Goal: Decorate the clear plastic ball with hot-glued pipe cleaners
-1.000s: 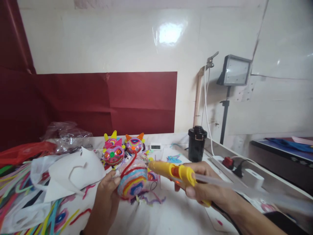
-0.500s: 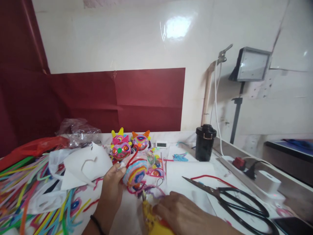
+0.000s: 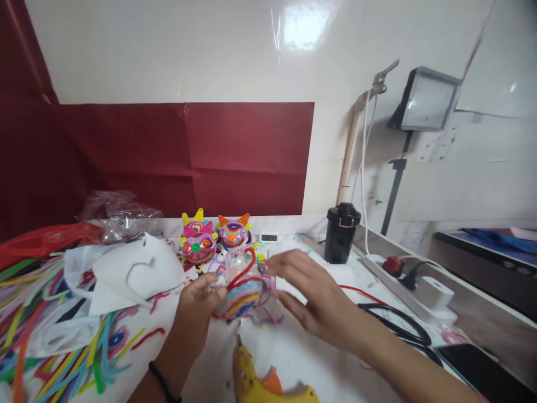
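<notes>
the left hand (image 3: 193,316) pinches the ball (image 3: 241,302) over the counter (image 3: 335,369), the right hand's (image 3: 321,294) grip open beside it; coloured bands cover the lower part, while the red strip (image 3: 242,272) seems only partly fixed.

No text or number could be read clearly; the small white digital display (image 3: 269,238) just beyond the right hand (image 3: 314,291) was too small to make out.
</notes>
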{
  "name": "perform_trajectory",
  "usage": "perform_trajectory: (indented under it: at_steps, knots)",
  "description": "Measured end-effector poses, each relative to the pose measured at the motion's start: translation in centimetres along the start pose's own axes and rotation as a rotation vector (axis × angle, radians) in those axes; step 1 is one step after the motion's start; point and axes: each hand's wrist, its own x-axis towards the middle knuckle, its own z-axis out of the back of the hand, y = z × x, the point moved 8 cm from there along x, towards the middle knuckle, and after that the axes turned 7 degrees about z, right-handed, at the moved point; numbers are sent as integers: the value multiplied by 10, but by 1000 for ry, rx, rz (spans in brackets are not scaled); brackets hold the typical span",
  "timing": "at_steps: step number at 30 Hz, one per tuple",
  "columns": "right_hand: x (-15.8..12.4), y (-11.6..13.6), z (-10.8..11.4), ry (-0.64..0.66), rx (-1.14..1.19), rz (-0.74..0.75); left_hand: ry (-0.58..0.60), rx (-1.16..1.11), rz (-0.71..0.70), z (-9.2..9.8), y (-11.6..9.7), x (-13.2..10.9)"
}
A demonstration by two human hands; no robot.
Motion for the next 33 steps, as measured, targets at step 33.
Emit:
perform_trajectory:
  at_steps: [33]
  knots:
    - [11, -23, -15, 161, -156, 120, 83, 109, 24, -6, 13, 0]
